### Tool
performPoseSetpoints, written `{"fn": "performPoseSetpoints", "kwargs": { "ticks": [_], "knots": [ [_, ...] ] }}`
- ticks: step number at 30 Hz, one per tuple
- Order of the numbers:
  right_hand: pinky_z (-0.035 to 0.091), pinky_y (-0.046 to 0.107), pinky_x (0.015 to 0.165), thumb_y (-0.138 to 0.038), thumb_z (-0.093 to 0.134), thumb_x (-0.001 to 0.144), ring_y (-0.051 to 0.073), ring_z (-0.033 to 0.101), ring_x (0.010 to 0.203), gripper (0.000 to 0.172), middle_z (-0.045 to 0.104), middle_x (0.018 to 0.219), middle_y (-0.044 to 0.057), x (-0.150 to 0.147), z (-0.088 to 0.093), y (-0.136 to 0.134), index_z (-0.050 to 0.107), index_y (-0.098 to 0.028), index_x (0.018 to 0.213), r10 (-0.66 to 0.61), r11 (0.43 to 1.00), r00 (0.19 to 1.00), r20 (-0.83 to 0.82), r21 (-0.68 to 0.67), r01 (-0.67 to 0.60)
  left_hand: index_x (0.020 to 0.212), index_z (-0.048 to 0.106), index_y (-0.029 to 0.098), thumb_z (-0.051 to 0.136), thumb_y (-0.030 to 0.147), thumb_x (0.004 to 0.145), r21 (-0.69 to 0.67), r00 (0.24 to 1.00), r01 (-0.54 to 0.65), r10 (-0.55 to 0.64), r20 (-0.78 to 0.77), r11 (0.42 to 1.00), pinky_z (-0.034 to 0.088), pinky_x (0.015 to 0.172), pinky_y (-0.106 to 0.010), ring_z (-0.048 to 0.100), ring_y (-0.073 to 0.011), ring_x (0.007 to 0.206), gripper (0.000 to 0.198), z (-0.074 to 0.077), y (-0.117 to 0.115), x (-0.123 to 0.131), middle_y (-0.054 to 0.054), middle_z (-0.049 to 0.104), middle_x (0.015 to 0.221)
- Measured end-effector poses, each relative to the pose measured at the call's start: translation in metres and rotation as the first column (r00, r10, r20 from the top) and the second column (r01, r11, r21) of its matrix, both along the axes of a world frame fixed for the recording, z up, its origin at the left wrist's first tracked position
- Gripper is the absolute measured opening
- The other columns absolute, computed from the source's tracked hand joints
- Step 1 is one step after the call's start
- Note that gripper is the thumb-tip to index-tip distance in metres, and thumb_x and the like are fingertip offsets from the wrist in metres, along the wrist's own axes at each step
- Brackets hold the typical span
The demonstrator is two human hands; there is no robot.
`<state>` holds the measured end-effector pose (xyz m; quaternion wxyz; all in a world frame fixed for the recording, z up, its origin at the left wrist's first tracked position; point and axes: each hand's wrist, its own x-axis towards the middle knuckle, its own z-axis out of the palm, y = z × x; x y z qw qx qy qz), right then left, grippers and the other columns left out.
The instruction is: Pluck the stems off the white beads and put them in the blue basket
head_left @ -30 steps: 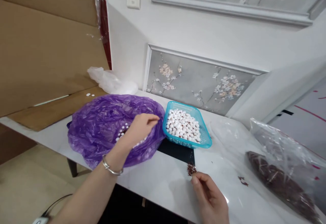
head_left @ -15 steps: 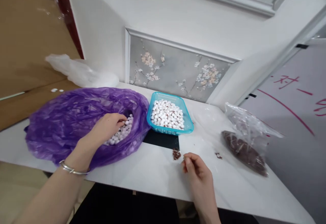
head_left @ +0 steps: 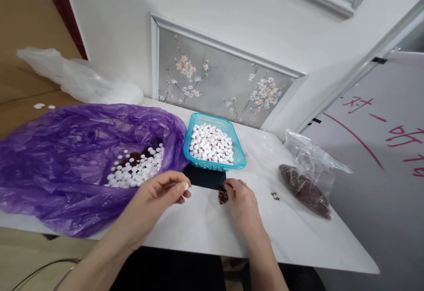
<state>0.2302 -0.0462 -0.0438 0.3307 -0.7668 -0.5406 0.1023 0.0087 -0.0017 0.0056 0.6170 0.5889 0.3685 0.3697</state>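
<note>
My left hand (head_left: 159, 200) is closed in a pinch, with a small white ball (head_left: 186, 186) showing at the thumb and fingertips. It is in front of an open purple plastic bag (head_left: 76, 127), which holds many loose white balls (head_left: 132, 176) and some dark brown bits. Beside a little pile of reddish-brown pieces (head_left: 222, 197) on the tabletop, my right hand (head_left: 244, 200) has its thumb and fingers pressed together; whatever is between them is too small to make out. Behind both hands stands a turquoise basket (head_left: 239, 160) of white balls with brown specks among them.
A dark flat sheet (head_left: 207, 178) lies partly under the basket. On the right rests a clear bag of brown material (head_left: 304, 189), near a few scattered brown bits (head_left: 275, 196). Clear white plastic (head_left: 86, 81) lies at the back left, and a whiteboard (head_left: 374, 158) stands at the right.
My left hand has come out of the purple bag and moved right with a white ball. My right hand has shifted to the brown pile. The view has turned slightly.
</note>
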Motion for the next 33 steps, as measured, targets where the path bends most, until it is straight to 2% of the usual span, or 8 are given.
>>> {"fn": "performPoseSetpoints", "kwargs": {
  "ticks": [5,11,17,22,25,29,31,33],
  "knots": [
    [0.027,0.029,0.057,-0.013,0.051,0.079,0.018,0.047,0.058,0.018,0.053,0.064,0.002,-0.002,0.001,0.008,0.059,-0.021,0.065,-0.026,0.999,0.997,0.068,-0.037,0.029,0.086,0.067,0.021,0.062,0.034,0.083,-0.154,0.99,0.124,-0.113,0.082,0.98,0.043,0.07,-0.024,0.056,-0.0149,0.077,0.014,-0.019,-0.011,0.022,-0.001,0.063,0.077],
    [0.029,0.03,0.059,-0.017,0.047,0.081,0.018,0.046,0.062,0.016,0.052,0.067,0.002,0.001,-0.003,0.004,0.054,-0.022,0.067,-0.021,1.0,1.0,0.017,0.018,0.02,0.08,0.066,0.018,0.062,0.035,0.083,-0.338,0.963,0.2,-0.121,0.239,0.92,0.041,0.07,-0.022,0.052,-0.0117,0.075,0.018,-0.027,-0.017,0.03,0.0,0.058,0.078],
    [0.036,0.032,0.066,-0.031,0.045,0.086,0.02,0.05,0.068,0.015,0.055,0.072,0.003,0.01,-0.003,-0.001,0.051,-0.022,0.077,-0.025,0.99,0.985,-0.17,0.133,0.048,0.081,0.066,0.017,0.063,0.033,0.083,-0.387,0.946,0.216,-0.095,0.309,0.896,0.041,0.071,-0.021,0.052,-0.0105,0.076,0.017,-0.034,-0.019,0.031,0.0,0.057,0.08],
    [0.042,0.028,0.059,-0.038,0.039,0.093,0.015,0.051,0.06,0.022,0.055,0.067,-0.001,0.0,0.007,-0.011,0.047,-0.022,0.08,0.073,0.986,0.902,-0.425,0.165,-0.002,0.081,0.067,0.016,0.063,0.031,0.083,-0.396,0.94,0.23,-0.098,0.325,0.889,0.042,0.07,-0.02,0.052,-0.0098,0.074,0.016,-0.035,-0.019,0.031,0.0,0.057,0.077],
    [0.043,0.025,0.059,-0.036,0.043,0.094,0.011,0.049,0.061,0.022,0.052,0.067,-0.003,-0.014,0.014,-0.019,0.048,-0.022,0.078,0.185,0.974,0.776,-0.603,0.218,-0.063,0.081,0.068,0.016,0.064,0.03,0.083,-0.411,0.936,0.227,-0.081,0.343,0.883,0.043,0.069,-0.018,0.052,-0.0089,0.073,0.015,-0.036,-0.02,0.029,0.0,0.058,0.075],
    [0.044,0.023,0.068,-0.028,0.063,0.085,0.009,0.053,0.069,0.006,0.06,0.08,-0.002,-0.03,0.014,-0.028,0.063,-0.022,0.087,0.3,0.951,0.433,-0.85,0.302,-0.066,0.087,0.07,0.018,0.07,0.025,0.079,-0.461,0.919,0.196,0.002,0.394,0.866,0.045,0.067,-0.015,0.056,-0.007,0.071,0.011,-0.04,-0.02,0.027,0.001,0.062,0.076],
    [0.046,0.022,0.069,-0.025,0.07,0.08,0.009,0.056,0.07,0.007,0.063,0.083,-0.001,-0.038,0.012,-0.03,0.068,-0.023,0.086,0.3,0.952,0.338,-0.892,0.299,-0.056,0.088,0.07,0.019,0.073,0.022,0.076,-0.505,0.902,0.18,0.063,0.426,0.844,0.047,0.07,-0.014,0.059,-0.0067,0.073,0.013,-0.041,-0.019,0.025,0.001,0.065,0.08],
    [0.049,0.022,0.067,-0.024,0.074,0.075,0.009,0.059,0.07,0.008,0.065,0.084,-0.001,-0.044,0.011,-0.031,0.07,-0.023,0.082,0.297,0.954,0.284,-0.912,0.295,-0.049,0.085,0.072,0.018,0.074,0.021,0.074,-0.533,0.889,0.194,0.083,0.451,0.823,0.049,0.073,-0.015,0.061,-0.0071,0.074,0.011,-0.041,-0.019,0.024,0.0,0.067,0.082]
  ]
}}
